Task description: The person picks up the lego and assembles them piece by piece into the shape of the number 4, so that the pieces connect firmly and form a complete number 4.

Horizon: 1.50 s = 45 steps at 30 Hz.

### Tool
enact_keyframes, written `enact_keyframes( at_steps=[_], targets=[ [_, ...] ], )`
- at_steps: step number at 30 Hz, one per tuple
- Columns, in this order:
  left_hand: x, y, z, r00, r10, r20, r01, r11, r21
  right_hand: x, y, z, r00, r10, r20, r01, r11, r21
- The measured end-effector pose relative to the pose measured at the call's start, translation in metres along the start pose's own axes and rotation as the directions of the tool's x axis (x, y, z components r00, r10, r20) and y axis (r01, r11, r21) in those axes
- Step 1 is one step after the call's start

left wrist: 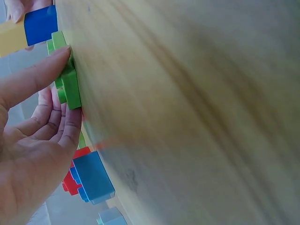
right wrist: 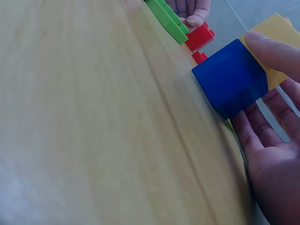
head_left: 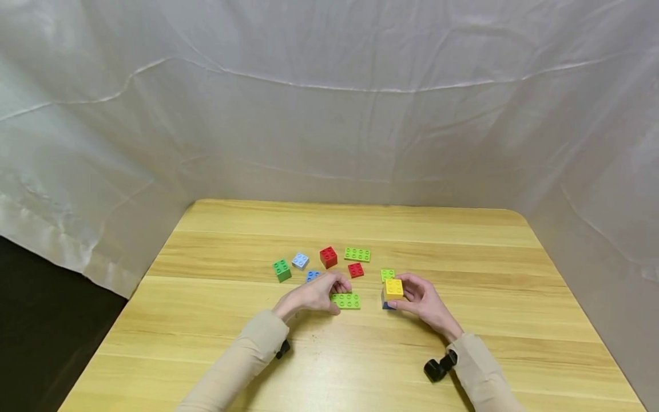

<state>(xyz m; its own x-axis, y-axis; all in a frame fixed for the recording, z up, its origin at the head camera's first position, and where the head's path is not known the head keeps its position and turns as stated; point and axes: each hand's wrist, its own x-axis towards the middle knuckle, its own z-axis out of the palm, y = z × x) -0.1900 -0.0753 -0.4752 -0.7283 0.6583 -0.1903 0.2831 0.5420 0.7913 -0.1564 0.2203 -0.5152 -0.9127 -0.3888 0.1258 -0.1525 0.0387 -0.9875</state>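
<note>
My left hand point(head_left: 312, 293) curls its thumb and fingers around the left part of a lime-green flat eight-stud building brick point(head_left: 350, 301), which lies on the table. In the left wrist view the thumb touches one side of that green brick point(left wrist: 71, 86), with the fingers at its end. My right hand point(head_left: 428, 304) grips a yellow brick point(head_left: 393, 287) stacked on a dark blue brick point(right wrist: 229, 77), thumb on the near side and fingers behind. In the right wrist view the stack looks at or just above the tabletop; contact is hard to tell.
Behind the hands lie a green brick point(head_left: 281, 270), a light blue brick point(head_left: 300, 261), a partly hidden blue brick point(head_left: 313, 275), a red brick point(head_left: 328, 257), a flat red brick point(head_left: 356, 270), a long lime brick point(head_left: 357, 254) and a small lime brick point(head_left: 387, 274). Grey cloth point(head_left: 329, 143) surrounds the table.
</note>
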Motion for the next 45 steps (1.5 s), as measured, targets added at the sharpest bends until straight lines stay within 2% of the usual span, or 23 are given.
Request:
enact_keyframes(
  at_steps=[8,15,23,32,39,45],
  targets=[
    [-0.001,0.000,-0.001,1.000,0.001,-0.006,-0.001,1.000,-0.009,0.000,0.000,-0.001,1.000,0.002,0.003,-0.002,1.000,0.005],
    [-0.004,0.001,-0.001,0.999,0.036,-0.027,-0.038,0.995,-0.087,0.000,0.001,-0.001,1.000,-0.008,0.006,0.008,1.000,0.006],
    [-0.007,0.001,-0.002,0.992,0.097,-0.076,-0.103,0.991,-0.085,0.000,0.000,0.000,1.000,-0.008,0.004,0.008,1.000,-0.010],
    [-0.010,0.004,0.000,0.974,0.169,-0.149,-0.184,0.979,-0.091,0.000,0.001,-0.001,1.000,-0.010,0.007,0.010,1.000,-0.008],
    [-0.011,0.011,0.004,0.965,0.176,-0.195,-0.198,0.975,-0.097,-0.001,0.001,0.000,1.000,-0.006,0.005,0.006,1.000,-0.007],
    [-0.008,0.016,0.008,0.939,0.209,-0.273,-0.233,0.971,-0.056,-0.001,0.002,0.001,1.000,-0.017,0.000,0.017,1.000,-0.001]
  ],
)
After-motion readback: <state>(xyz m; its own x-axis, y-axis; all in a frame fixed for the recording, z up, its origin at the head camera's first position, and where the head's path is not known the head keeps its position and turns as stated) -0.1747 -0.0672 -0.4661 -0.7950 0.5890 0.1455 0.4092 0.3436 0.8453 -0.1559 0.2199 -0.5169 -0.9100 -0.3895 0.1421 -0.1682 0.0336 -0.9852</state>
